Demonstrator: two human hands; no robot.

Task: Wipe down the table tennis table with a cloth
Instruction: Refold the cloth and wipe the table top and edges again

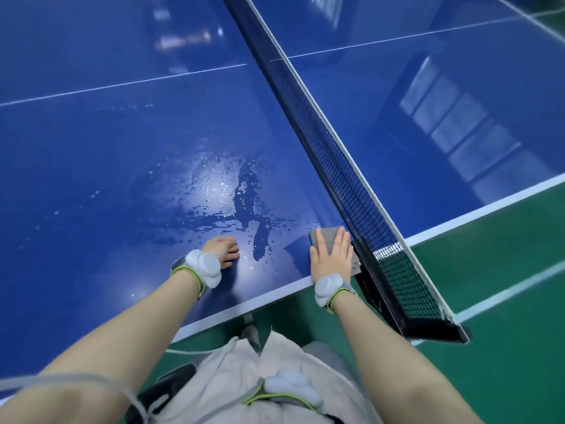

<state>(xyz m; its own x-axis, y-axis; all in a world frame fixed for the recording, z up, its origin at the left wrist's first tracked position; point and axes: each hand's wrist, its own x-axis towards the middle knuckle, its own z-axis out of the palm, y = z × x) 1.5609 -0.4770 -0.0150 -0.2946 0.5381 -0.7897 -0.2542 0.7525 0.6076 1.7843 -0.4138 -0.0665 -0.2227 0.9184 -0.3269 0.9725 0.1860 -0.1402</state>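
The right hand (330, 258) lies flat, fingers straight and together, pressing down on a grey cloth (325, 237) at the near edge of the blue table tennis table (107, 154). The cloth sits on the left half of the table, just beside the net (342, 166) and close to the black net post clamp (379, 289). The left hand (221, 250) rests on the table surface to the left of the cloth, well apart from it, fingers curled under and holding nothing. Between the two hands and extending farther onto the table is a patch of water droplets and smears (235, 206). Each wrist carries a white sensor pod on a green-edged strap (203, 267). The floor (504, 301) to the right is green with white lines.
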